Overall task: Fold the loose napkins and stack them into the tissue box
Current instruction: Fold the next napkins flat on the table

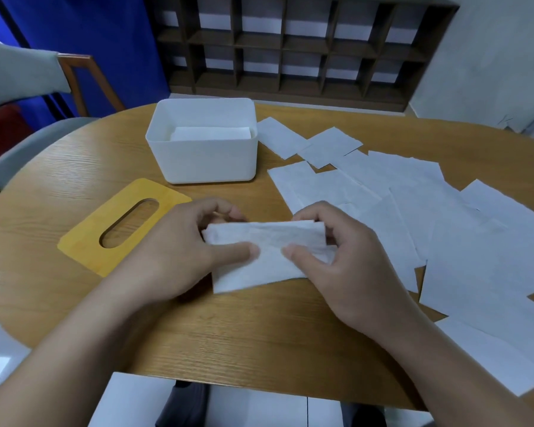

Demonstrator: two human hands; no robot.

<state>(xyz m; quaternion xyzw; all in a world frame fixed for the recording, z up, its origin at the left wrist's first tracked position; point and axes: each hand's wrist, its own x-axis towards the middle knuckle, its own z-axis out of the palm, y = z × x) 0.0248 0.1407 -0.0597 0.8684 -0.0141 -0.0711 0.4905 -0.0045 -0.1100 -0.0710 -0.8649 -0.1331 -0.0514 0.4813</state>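
Observation:
A white napkin (265, 257) lies partly folded on the wooden table (228, 334) in front of me. My left hand (179, 251) pinches its left end, thumb on top. My right hand (336, 257) pinches its right end, fingers curled over the far edge. The open white tissue box (202, 158) stands behind the hands, with a folded napkin stack (210, 133) lying inside. Several loose flat napkins (444, 217) are spread over the right half of the table.
The box's yellow wooden lid (87, 245) with an oval slot lies flat to the left of my hands. A chair (74, 72) stands beyond the table's left edge. A dark wooden shelf grid (290, 47) lines the back wall.

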